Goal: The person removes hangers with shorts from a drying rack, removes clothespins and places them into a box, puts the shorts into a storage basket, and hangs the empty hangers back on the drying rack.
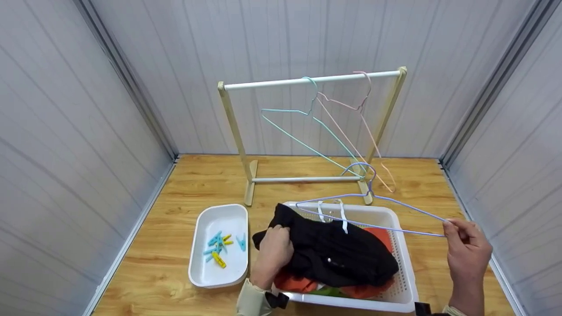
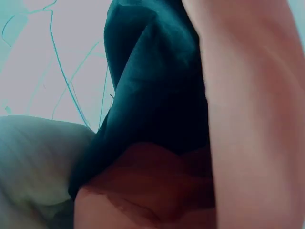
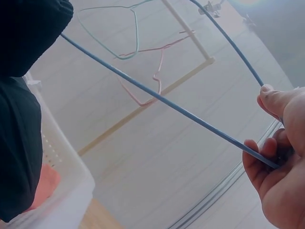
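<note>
A black garment [image 1: 307, 245] with white drawstrings [image 1: 344, 217] lies bunched over the white basket [image 1: 408, 281]. My left hand [image 1: 274, 248] grips its left part; in the left wrist view, dark cloth [image 2: 152, 90] fills the middle and hides much of the grip. At the right, my right hand [image 1: 470, 248] holds one end of a blue-violet wire hanger [image 3: 159, 98]. The hanger's other end reaches over the garment near the drawstrings, and its hook points toward the rack. Thumb and fingers [image 3: 271, 95] close around the wire at that corner.
Behind the basket stands a rack with a white rail [image 1: 272, 83], bearing a mint hanger [image 1: 287, 110] and a pink hanger [image 1: 342, 103]. A white tray [image 1: 195, 259] at left contains blue and yellow clothespins [image 1: 218, 260]. Orange cloth [image 1: 380, 237] shows under the black garment. Panel walls surround the floor.
</note>
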`<act>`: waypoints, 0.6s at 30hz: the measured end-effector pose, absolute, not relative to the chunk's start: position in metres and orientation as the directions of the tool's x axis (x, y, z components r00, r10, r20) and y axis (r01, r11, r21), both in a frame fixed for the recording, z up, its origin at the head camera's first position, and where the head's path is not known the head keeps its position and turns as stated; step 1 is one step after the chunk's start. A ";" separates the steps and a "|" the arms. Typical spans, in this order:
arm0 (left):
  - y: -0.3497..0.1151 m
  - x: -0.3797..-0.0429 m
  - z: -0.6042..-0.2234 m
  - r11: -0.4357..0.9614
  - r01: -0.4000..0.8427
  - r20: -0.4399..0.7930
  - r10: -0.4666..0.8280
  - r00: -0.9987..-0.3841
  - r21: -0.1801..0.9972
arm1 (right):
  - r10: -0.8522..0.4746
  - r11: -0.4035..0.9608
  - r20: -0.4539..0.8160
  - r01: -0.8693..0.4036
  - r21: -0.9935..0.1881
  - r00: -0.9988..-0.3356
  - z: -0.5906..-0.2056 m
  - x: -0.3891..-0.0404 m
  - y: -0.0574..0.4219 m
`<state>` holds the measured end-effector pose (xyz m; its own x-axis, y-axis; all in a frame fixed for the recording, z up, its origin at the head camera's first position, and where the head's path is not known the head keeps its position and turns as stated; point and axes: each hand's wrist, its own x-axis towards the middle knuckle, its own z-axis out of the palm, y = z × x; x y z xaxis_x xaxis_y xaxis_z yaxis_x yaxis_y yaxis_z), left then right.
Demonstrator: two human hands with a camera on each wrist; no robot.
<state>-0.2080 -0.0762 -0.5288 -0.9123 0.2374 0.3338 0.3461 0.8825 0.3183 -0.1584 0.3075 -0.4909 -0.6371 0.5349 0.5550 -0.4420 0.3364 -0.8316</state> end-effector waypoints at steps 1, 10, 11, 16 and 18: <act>-0.075 -0.207 -0.528 0.886 0.342 0.316 0.242 -0.917 0.313 | 0.534 0.299 0.555 -0.471 -0.830 -0.638 -0.492 -0.159 0.308; -0.064 -0.201 -0.527 0.922 0.321 0.176 0.286 -0.942 0.215 | 0.529 0.008 0.483 -0.565 -0.825 -0.698 -0.494 -0.159 0.304; -0.063 -0.201 -0.528 0.925 0.323 0.155 0.296 -0.943 0.199 | 0.523 -0.007 0.481 -0.568 -0.823 -0.704 -0.494 -0.159 0.303; -0.062 -0.200 -0.524 0.912 0.368 0.065 0.363 -0.930 0.180 | 0.484 -0.057 0.499 -0.595 -0.802 -0.719 -0.491 -0.160 0.297; -0.065 -0.199 -0.520 0.891 0.393 0.043 0.394 -0.918 0.225 | 0.467 -0.066 0.505 -0.599 -0.798 -0.725 -0.490 -0.160 0.295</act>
